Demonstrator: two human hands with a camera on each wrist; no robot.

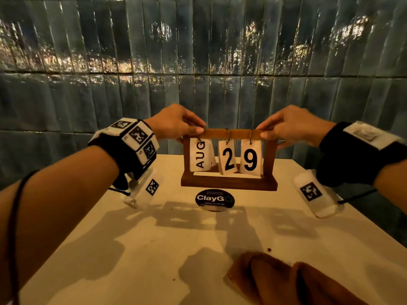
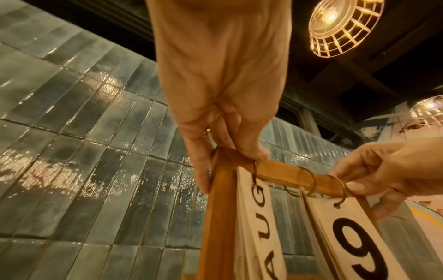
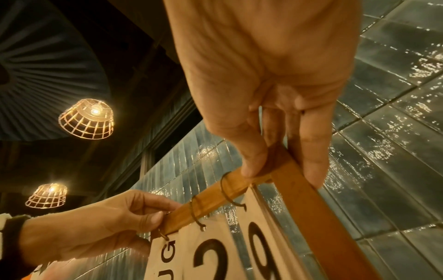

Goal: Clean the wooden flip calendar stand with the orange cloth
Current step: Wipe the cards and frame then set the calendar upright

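The wooden flip calendar stand [image 1: 229, 182] stands upright at the far middle of the table, its cards reading AUG 2 9. My left hand [image 1: 193, 128] pinches the left end of its top bar [image 2: 285, 174], thumb in front and fingers behind. My right hand [image 1: 266, 132] pinches the right end of the same bar [image 3: 215, 200] in the same way. The orange cloth [image 1: 286, 280] lies bunched at the near right of the table, untouched.
A round black ClayGo coaster [image 1: 214, 199] lies just in front of the stand's base. The white table [image 1: 136, 249] ends at a dark tiled wall [image 1: 198, 62] right behind the stand. Caged lamps [image 3: 87, 119] hang overhead.
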